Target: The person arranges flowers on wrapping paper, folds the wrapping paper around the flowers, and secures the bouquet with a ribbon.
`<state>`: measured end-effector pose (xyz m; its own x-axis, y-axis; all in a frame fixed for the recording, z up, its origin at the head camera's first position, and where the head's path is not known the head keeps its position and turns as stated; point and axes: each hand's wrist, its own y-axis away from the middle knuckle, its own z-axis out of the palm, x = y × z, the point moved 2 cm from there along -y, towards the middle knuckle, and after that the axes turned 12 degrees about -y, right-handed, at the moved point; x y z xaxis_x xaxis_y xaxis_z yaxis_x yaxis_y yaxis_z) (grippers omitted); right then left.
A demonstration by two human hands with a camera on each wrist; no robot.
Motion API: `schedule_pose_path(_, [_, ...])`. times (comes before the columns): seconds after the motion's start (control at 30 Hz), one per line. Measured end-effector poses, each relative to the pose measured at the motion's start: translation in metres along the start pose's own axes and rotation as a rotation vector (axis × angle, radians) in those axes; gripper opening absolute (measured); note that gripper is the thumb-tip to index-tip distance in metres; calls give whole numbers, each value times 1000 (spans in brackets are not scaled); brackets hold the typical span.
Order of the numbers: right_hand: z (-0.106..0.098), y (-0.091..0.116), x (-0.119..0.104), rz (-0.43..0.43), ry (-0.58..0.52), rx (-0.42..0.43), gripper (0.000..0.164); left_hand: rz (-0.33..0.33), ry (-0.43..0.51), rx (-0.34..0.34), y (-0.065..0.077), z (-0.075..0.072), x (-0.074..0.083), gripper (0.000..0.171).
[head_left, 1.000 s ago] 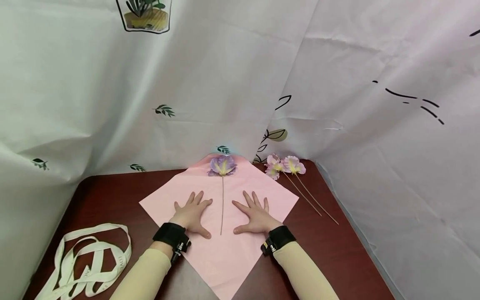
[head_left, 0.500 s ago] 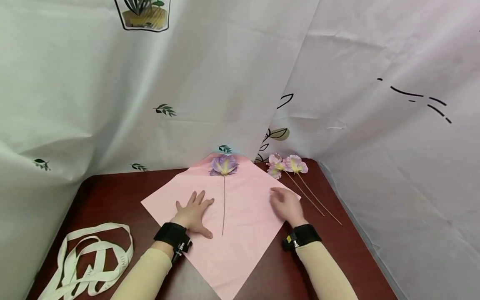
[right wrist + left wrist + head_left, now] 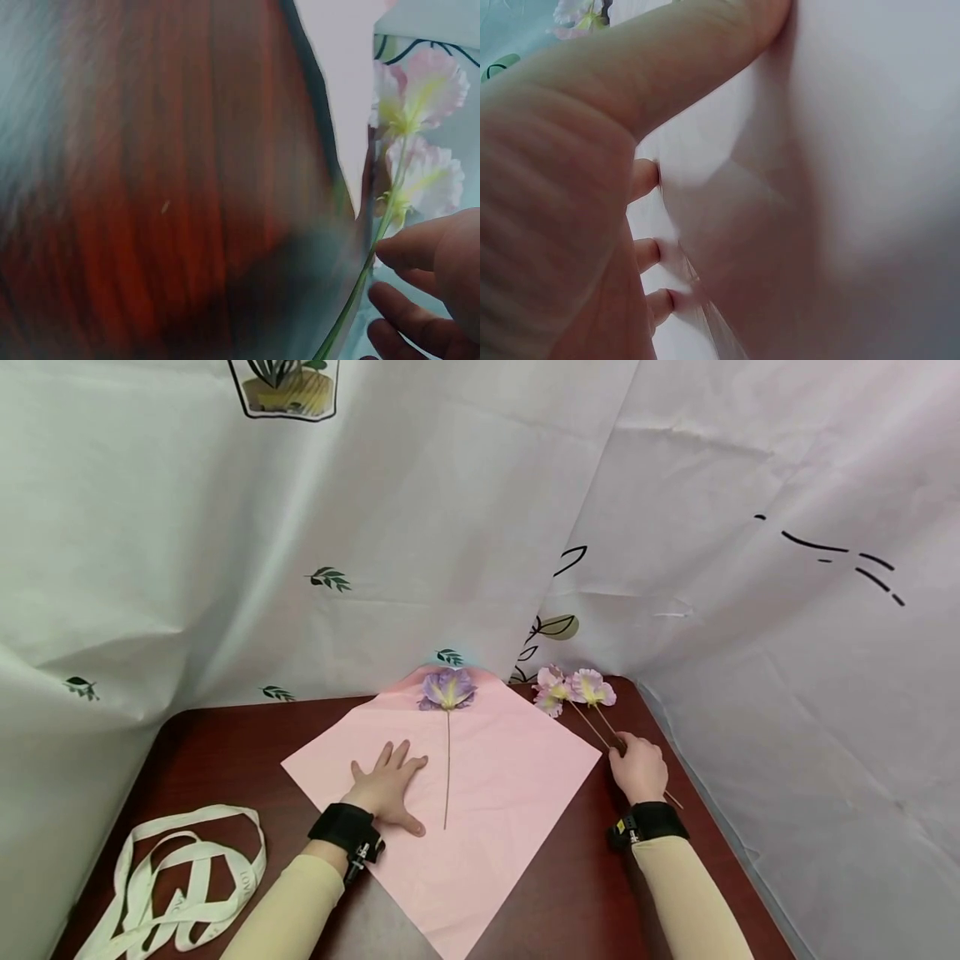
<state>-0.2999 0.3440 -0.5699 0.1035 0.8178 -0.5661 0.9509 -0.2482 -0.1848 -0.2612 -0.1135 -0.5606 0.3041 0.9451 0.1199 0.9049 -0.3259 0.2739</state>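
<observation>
My left hand rests with spread fingers on the pink square sheet of paper. Beside it, on the sheet, lies a purple artificial flower with a thin straight stem. Off the sheet's right corner, my right hand is at the stems of the pink artificial flowers. In the right wrist view its foremost fingertip meets the green stems, while the other fingers are bent and apart from them. The left wrist view shows the left thumb and fingertips against the paper.
A loosely heaped white ribbon with lettering lies at the left of the dark red wooden table. A white printed curtain stands behind the table and along its right side.
My right hand has lifted off the paper and moved right to the pink flowers' stems. The left hand stays on the sheet, and the purple flower has not moved.
</observation>
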Motion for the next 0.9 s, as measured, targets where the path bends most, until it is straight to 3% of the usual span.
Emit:
schedule_pose_path(0.4, [-3,1,6,42,25,-116,24,-3,-7,-4,-1,1,0,120])
schedule_pose_path(0.9, [-12,10,8,40,-21,-131,25,1,2,-9,0,1,-1,120])
